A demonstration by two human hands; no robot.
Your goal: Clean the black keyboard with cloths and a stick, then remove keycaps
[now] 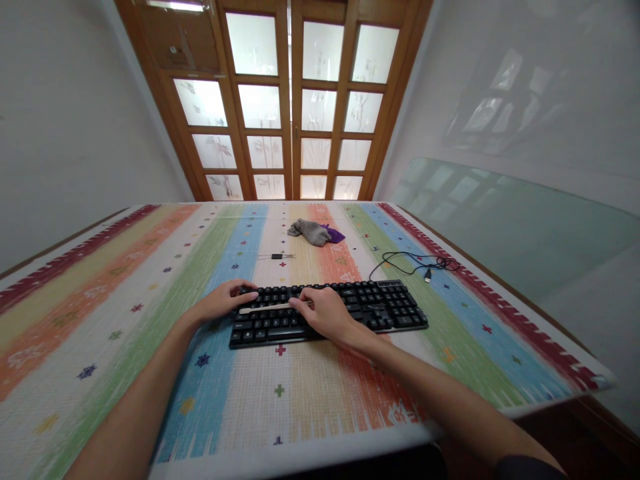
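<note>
A black keyboard (280,333) lies on the striped tablecloth in front of me, slightly angled. My left hand (225,300) grips its far left corner, thumb on top of the keys and fingers curled over the back edge. Pinched in my right hand (323,311) is a thin pale stick (265,308) with a rounded, slightly thicker end. The stick lies almost level over the left part of the keys, its end pointing left; I cannot tell whether it touches them. My right hand covers keys around the middle of the keyboard.
Beyond the keyboard lie a crumpled grey cloth (309,231) with a purple piece (334,233) beside it, and a small black piece with thin wires (277,256). The keyboard's cable (410,262) is coiled at the right, its USB plug (428,275) loose on the tablecloth (280,407).
</note>
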